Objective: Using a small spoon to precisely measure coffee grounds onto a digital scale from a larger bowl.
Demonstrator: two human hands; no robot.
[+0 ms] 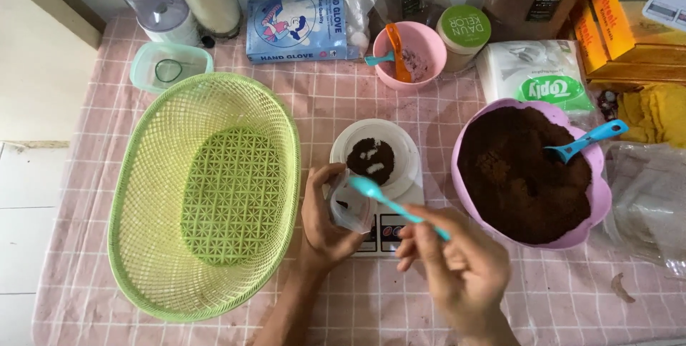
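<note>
Left hand (323, 221) near centre, fingers curled, pinching a small clear plastic pouch (348, 206) by its rim, mouth up. Right hand (457, 264) pinches a turquoise spoon (389, 201) at the handle end, bowl over the pouch. Pouch looks thin, limp and slippery, likely to fold: best held at the mouth edge. Just beyond, a white dish of dark powder (371, 160) on a small scale (389, 230). Whether the pouch holds any powder is hard to tell.

Pink checked tablecloth (429, 303) under green basket (153, 246), white scale (411, 192), purple bowl (600, 210), blue box (296, 28).
</note>
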